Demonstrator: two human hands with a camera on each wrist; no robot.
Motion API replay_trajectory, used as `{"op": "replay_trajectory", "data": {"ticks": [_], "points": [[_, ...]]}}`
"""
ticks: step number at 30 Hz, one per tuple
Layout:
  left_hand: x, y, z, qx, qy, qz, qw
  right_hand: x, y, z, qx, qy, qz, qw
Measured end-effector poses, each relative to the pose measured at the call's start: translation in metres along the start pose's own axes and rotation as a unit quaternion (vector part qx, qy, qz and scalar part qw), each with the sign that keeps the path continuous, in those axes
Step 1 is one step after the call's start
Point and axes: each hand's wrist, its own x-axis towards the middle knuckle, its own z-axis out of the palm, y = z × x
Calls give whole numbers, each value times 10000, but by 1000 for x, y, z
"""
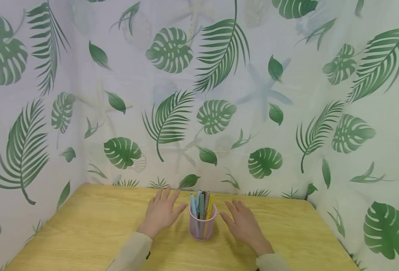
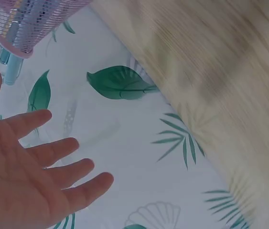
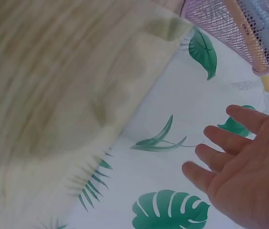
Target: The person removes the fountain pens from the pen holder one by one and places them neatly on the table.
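Note:
A pink mesh pen holder stands upright on the wooden table, filled with several pens in light blue, grey-green, brown and yellow. My left hand is just left of it, fingers spread and pointing forward, holding nothing. To the right of the holder, my right hand also has its fingers extended and apart, with nothing in it. In the left wrist view the holder's mesh shows beyond the thumb. The right wrist view catches the mesh side above the right hand's fingertips.
The light wood table reaches back to a white wall covering printed with green leaves. The same leaf-printed covering rises along the left and right sides of the table.

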Motion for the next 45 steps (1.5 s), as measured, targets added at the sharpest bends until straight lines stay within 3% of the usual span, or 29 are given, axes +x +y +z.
{"op": "replay_trajectory", "data": {"ticks": [4,8,12,18,20,24,27,34,41,45], "points": [[3,0,-2,-520,65,16,9986,2,-1,1,682,3,161,9975],[5,3,-3,-1123,23,-26,9937,2,-4,2,1524,113,298,9878],[8,6,-1,-1363,-4,-38,9907,2,-5,6,2343,266,463,9707],[9,10,2,-1808,30,-85,9835,1,-8,10,3128,471,870,9447],[9,10,4,-2176,30,-131,9759,1,-10,10,3486,500,905,9315],[8,10,8,-3033,16,-274,9525,2,-16,14,4192,508,863,9024],[8,11,13,-3473,11,-350,9371,2,-19,16,4393,498,794,8934],[12,12,20,-4233,89,-478,9047,2,-24,20,4763,480,1082,8713],[16,16,28,-4766,351,-580,8765,5,-23,26,4781,486,1027,8709],[18,18,32,-4845,530,-612,8710,6,-23,28,4736,401,1024,8738]]}}
